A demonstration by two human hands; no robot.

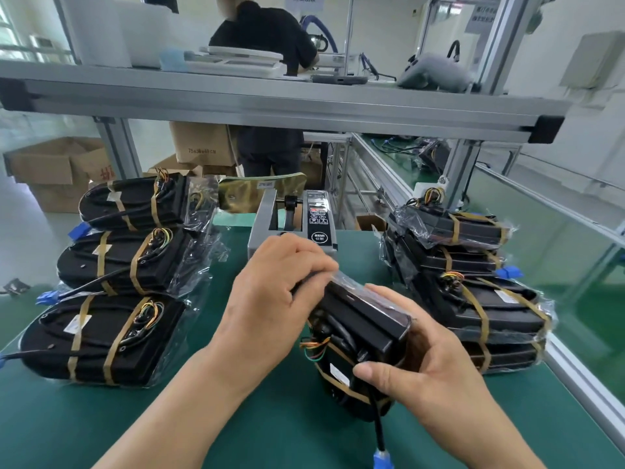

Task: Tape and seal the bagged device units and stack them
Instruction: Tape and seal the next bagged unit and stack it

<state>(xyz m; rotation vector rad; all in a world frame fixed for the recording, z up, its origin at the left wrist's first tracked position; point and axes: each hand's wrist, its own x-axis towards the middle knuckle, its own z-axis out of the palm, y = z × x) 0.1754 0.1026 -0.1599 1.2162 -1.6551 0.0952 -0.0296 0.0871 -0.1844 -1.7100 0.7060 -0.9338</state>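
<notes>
Green bench [101, 421] bears taped units [101, 336]; stacked units [490, 319]; tape dispenser [291, 228].

Three bagged units [128, 262] lie in a row on the table's [101, 418] left, a stack [473, 299] stands at right, the tape dispenser [291, 218] sits between them, behind the held unit [358, 319].

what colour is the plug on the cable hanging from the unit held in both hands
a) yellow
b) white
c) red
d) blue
d: the plug at the end of the black cable below the unit is blue.
</notes>
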